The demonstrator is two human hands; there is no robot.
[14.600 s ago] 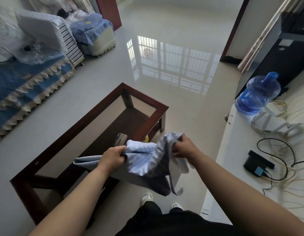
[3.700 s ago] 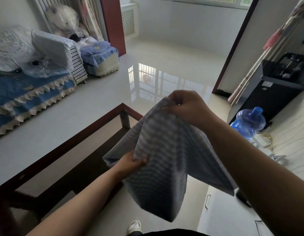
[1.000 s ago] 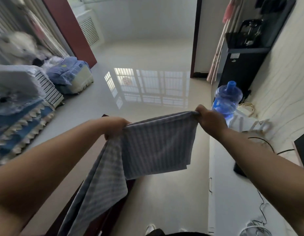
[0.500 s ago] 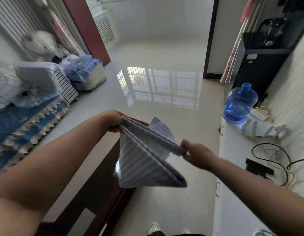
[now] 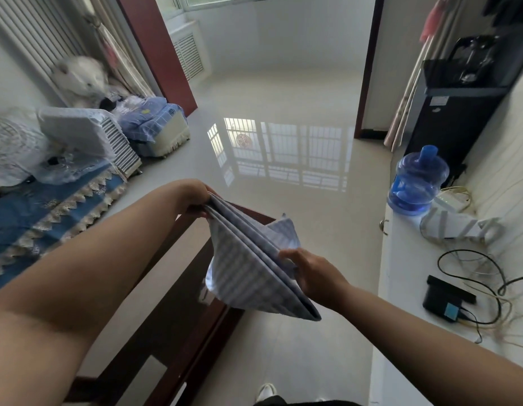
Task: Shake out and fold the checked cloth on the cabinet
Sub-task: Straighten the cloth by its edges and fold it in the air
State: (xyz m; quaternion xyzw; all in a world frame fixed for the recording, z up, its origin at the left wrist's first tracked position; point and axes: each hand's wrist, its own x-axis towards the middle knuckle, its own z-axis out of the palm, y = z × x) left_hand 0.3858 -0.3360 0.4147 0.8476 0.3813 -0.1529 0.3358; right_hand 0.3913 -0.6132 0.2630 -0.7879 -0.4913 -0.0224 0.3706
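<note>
Two bare hands hold the checked cloth [image 5: 248, 268] in mid-air, above the floor and the near corner of the dark wooden table [image 5: 178, 303], not on the white cabinet [image 5: 407, 288] that runs along the 3 o'clock side. The cloth is doubled over itself into several layers (the stacked edges show as parallel lines running from one hand to the other), pale blue-grey with a faint check.

At about 10 o'clock of the cloth, the left hand [image 5: 195, 197] has its fingers curled tight over the gathered upper corner, pinching all the layers together. At about 3 o'clock of the cloth, the right hand [image 5: 310, 273] grips the lower edge, thumb [image 5: 286, 254] on top and the fingers underneath out of sight. One loose corner of the cloth pokes up at 12 o'clock of the right hand; the folded bottom point hangs at 6 o'clock of it.

On the cabinet stand a blue water jug [image 5: 415, 180] at the far end, then a white router [image 5: 456, 227], and nearer a black box [image 5: 445, 297] amid tangled cables [image 5: 486, 273]. A blue-covered sofa [image 5: 43, 212] lies at 9 o'clock.
</note>
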